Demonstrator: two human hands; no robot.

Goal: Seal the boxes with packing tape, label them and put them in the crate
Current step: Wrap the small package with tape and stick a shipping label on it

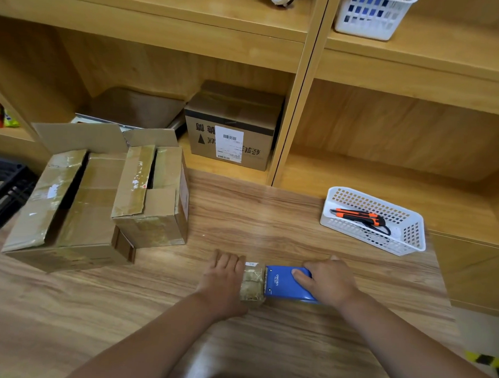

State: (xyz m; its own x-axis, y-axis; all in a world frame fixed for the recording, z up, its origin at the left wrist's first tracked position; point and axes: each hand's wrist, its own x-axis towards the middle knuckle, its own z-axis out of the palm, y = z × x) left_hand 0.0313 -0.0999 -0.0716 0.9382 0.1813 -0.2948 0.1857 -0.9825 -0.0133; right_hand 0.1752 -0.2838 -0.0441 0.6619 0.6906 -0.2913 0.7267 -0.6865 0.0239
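Stretching across the foreground, a pale wood-grain table (270,218) meets wooden shelving (303,105) behind. At the left stand a large brown cardboard box (70,209) and a smaller brown cardboard box (153,196), touching, flaps loose, near a black plastic crate (2,183) at the frame's edge. A white perforated basket (412,238) sits at the right.

Both forearms reach in from below. The left hand (224,276) lies palm down, fingers nearly straight, on the yellowish tape roll (252,283). The right hand (327,280) grips the blue plastic tape dispenser (284,283), thumb on top, fingers curled over its far edge.

The dispenser lies flat near the table's front, long axis left to right, roll end pointing left.
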